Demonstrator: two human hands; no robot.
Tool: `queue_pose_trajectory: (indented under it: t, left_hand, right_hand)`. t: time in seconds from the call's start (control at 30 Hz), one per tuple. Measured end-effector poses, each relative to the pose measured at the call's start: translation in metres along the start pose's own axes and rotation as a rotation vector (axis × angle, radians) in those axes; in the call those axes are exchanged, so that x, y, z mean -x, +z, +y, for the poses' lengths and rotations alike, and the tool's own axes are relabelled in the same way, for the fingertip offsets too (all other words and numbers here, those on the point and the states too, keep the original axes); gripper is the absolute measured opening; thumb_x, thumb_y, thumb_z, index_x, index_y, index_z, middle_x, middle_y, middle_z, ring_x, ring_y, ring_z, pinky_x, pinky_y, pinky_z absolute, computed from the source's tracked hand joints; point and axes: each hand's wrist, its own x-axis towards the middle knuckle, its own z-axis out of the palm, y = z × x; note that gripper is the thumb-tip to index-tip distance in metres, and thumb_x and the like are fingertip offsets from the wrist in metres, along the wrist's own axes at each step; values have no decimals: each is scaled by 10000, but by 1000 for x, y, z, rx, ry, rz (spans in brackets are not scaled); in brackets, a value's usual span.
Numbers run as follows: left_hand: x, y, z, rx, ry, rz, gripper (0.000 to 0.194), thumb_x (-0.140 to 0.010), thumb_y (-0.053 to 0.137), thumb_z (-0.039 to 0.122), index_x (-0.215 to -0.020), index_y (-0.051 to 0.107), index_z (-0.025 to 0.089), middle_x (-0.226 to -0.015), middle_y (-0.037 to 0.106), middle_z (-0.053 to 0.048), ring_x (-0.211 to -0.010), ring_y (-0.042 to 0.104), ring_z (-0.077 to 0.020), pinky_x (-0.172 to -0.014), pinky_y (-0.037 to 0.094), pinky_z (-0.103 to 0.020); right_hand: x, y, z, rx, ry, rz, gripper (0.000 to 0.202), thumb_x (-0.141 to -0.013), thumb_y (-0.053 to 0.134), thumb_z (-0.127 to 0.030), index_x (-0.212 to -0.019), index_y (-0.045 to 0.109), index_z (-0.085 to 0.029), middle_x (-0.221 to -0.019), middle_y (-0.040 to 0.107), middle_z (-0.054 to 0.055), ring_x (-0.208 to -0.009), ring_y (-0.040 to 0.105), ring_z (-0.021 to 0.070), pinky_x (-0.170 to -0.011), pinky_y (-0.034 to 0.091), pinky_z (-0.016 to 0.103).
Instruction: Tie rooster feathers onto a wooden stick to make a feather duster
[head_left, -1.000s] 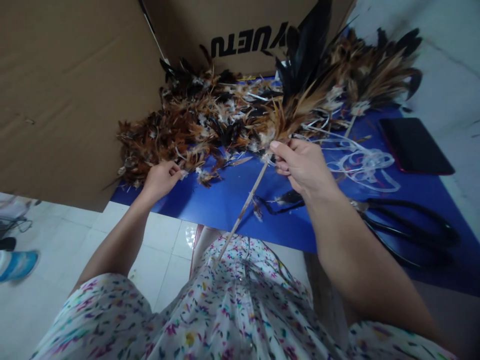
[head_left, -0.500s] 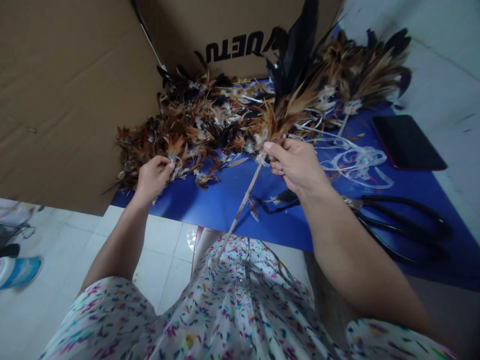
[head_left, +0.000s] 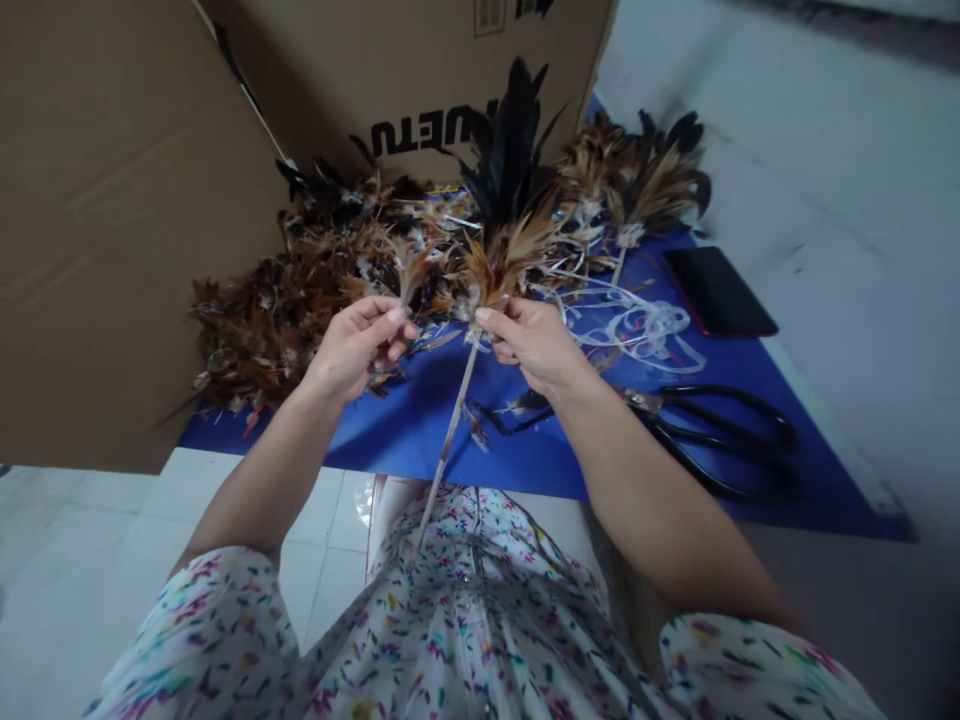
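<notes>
Between the thumb and fingers of my right hand (head_left: 529, 338) is the base of a feather duster (head_left: 504, 262), where brown and tall black feathers meet a thin stick (head_left: 452, 432). The stick slants down toward my lap. My left hand (head_left: 364, 345) pinches a small brown feather (head_left: 409, 268) by its pale quill end, just left of the duster and apart from it. Behind both hands spreads a heap of loose brown and black feathers (head_left: 259, 325). A tangle of clear plastic strip (head_left: 637, 325) lies right of my right hand.
Black-handled scissors (head_left: 720, 425) and a dark phone (head_left: 720, 290) lie on the right of the blue table (head_left: 525, 470). A second feather bunch on a stick (head_left: 645, 190) rests at the back right. Cardboard panels (head_left: 135, 200) stand left and behind.
My left hand has lifted from the feather heap and moved right, bringing a small feather close to the duster. My right hand keeps its hold. The view has shifted somewhat.
</notes>
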Motion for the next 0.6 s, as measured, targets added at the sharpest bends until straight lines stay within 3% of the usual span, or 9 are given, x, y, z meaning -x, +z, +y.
queue_pose_trajectory:
  t: [0.2, 0.6]
  left_hand:
    - [-21, 33, -14, 152, -77, -80, 361, -643, 829, 339, -788, 557, 151, -636, 576, 37, -488, 525, -50, -372, 276, -145]
    - [-25, 48, -30, 241, -133, -109, 317, -657, 827, 296, -765, 576, 136, -574, 527, 51, -463, 481, -32, -382, 260, -140]
  right_hand:
    - [0, -3, -1, -41, -19, -65, 461, -606, 859, -445, -696, 499, -172, -566, 414, -88, -431, 307, 6, -384, 168, 176]
    - [0, -4, 0, -38, -37, -115, 525, -573, 868, -523, -724, 509, -171, -564, 426, -89, -441, 354, 18, -399, 190, 180]
